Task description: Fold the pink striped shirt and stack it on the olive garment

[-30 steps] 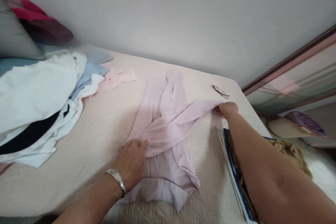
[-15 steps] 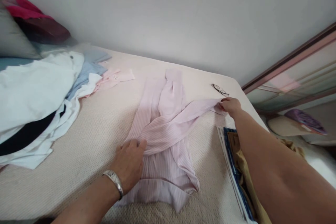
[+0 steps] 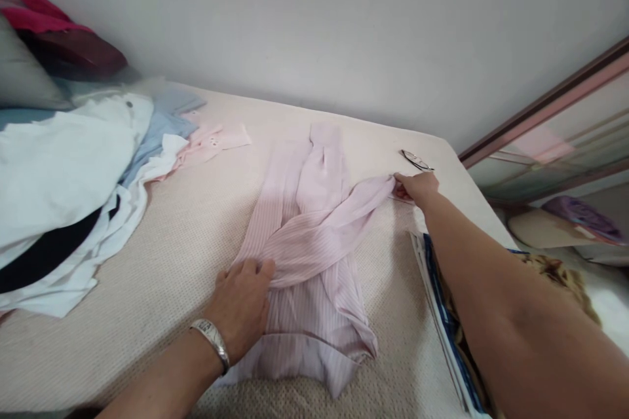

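A pale pink striped shirt (image 3: 304, 314) lies on the bed, partly folded, one sleeve laid up its length and the other drawn across to the right. My left hand (image 3: 243, 304), with a silver bangle at the wrist, rests on the shirt's left edge, its fingers laid over the fabric where the sleeve crosses. At the far end of the crossing sleeve (image 3: 339, 229), my right hand (image 3: 415, 186) pinches the cuff between thumb and fingers. Fabric inside that grip is mostly hidden.
White, blue and pink clothes (image 3: 73, 170) are heaped at left, near a grey cushion (image 3: 29, 72). Eyeglasses (image 3: 417, 160) lie beyond my right hand. Folded clothes (image 3: 445, 314) are stacked under my right forearm. A wall (image 3: 295, 33) runs behind the bed (image 3: 177, 236).
My right hand has moved left with the cuff, and the crossing sleeve now spans a shorter distance with more slack. My left hand stays in place on the shirt.
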`<state>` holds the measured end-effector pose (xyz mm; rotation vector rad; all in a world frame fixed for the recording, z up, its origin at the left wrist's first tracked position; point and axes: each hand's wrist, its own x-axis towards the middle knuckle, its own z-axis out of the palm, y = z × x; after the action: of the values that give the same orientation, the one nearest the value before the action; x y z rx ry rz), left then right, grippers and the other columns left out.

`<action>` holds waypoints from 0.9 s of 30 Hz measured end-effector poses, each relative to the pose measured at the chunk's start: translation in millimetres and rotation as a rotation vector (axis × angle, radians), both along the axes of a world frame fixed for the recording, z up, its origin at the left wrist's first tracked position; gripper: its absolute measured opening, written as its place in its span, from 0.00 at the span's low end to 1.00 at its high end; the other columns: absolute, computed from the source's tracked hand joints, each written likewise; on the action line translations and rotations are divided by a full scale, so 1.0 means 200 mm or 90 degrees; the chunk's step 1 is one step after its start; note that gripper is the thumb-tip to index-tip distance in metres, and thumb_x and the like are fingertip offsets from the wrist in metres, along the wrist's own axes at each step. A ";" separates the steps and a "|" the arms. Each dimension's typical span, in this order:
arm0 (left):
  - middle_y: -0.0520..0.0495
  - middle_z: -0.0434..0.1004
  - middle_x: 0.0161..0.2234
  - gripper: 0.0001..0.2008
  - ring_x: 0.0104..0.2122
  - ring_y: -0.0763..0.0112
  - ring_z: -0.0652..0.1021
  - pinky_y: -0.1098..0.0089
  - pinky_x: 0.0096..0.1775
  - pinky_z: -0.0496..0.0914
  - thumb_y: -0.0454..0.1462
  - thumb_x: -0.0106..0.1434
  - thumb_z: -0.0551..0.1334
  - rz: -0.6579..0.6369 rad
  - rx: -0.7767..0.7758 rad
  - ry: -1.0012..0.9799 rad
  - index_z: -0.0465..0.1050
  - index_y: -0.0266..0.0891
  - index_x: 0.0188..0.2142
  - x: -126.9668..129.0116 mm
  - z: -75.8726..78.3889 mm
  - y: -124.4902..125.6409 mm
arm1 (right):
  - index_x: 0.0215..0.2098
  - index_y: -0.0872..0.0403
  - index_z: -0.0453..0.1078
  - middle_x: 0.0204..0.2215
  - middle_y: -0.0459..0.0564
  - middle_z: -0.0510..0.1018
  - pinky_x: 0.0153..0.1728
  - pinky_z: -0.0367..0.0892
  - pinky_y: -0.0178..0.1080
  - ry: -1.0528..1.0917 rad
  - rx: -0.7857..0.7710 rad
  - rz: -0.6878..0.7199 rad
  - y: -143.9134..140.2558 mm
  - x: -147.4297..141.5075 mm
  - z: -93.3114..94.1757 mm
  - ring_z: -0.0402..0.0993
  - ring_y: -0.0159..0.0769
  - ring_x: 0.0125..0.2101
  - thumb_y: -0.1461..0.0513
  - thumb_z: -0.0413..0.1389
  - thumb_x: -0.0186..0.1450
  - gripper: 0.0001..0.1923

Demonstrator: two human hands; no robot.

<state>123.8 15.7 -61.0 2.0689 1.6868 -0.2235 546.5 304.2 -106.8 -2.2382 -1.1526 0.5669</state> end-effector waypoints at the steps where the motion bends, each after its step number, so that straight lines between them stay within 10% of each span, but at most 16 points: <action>1: 0.38 0.71 0.48 0.20 0.48 0.49 0.73 0.48 0.47 0.65 0.33 0.61 0.52 0.000 0.001 -0.002 0.64 0.40 0.53 0.00 0.00 0.00 | 0.32 0.57 0.71 0.20 0.53 0.74 0.28 0.75 0.44 0.035 0.006 -0.008 0.01 -0.03 0.00 0.77 0.45 0.27 0.58 0.66 0.59 0.11; 11: 0.38 0.72 0.47 0.19 0.48 0.51 0.73 0.50 0.47 0.65 0.32 0.62 0.52 -0.003 0.003 0.013 0.65 0.41 0.53 0.01 0.00 0.00 | 0.39 0.54 0.63 0.30 0.49 0.77 0.33 0.77 0.33 0.255 0.135 0.051 0.00 -0.15 0.06 0.80 0.33 0.32 0.64 0.56 0.68 0.04; 17: 0.39 0.72 0.46 0.18 0.47 0.51 0.73 0.51 0.46 0.65 0.31 0.63 0.51 -0.001 0.023 0.025 0.65 0.40 0.53 0.02 0.00 0.00 | 0.30 0.57 0.67 0.22 0.53 0.76 0.25 0.76 0.38 0.163 0.040 0.045 0.00 -0.24 0.02 0.77 0.38 0.23 0.59 0.66 0.60 0.13; 27: 0.38 0.72 0.48 0.21 0.48 0.52 0.73 0.51 0.48 0.64 0.32 0.63 0.52 0.006 0.007 0.036 0.65 0.40 0.55 0.02 0.02 0.00 | 0.34 0.60 0.73 0.31 0.64 0.76 0.41 0.74 0.52 -0.122 -0.004 -0.015 0.13 -0.34 -0.07 0.76 0.56 0.41 0.63 0.68 0.51 0.14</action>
<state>128.5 16.4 -57.1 2.0817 1.7343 -0.2731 478.8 330.4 -120.6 -2.3486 -1.2164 0.3517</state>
